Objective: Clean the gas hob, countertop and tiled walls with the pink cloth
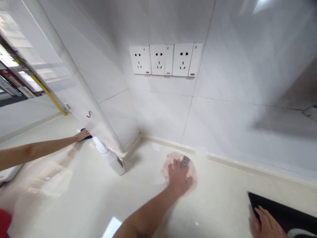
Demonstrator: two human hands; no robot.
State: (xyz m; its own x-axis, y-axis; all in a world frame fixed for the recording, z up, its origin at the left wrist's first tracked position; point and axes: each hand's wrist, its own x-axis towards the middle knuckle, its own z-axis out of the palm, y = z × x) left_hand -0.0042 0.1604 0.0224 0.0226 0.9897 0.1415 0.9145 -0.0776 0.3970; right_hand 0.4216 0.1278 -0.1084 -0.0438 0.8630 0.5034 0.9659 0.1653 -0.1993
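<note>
My left hand [178, 178] presses down on a pale pink cloth [168, 165] on the cream countertop [218, 205], its fingers curled into it. A grey printed label [185, 160] shows at the cloth's far edge, and the cloth is smeared by motion. At the lower right, my right hand [267, 224] grips the left edge of a black glass cooktop [282, 208], fingers on top; the thumb is partly hidden. Part of a pale ring shows on the glass at the frame's bottom. A white spray bottle [111, 161] stands left of my left hand, beside the wall corner.
At the left, another person's hand [83, 134] rests on a blue cloth [86, 137]. White tiled walls back the counter, with three sockets [160, 60] above. A yellow pipe [48, 92] and a small hook [88, 114] are at the left.
</note>
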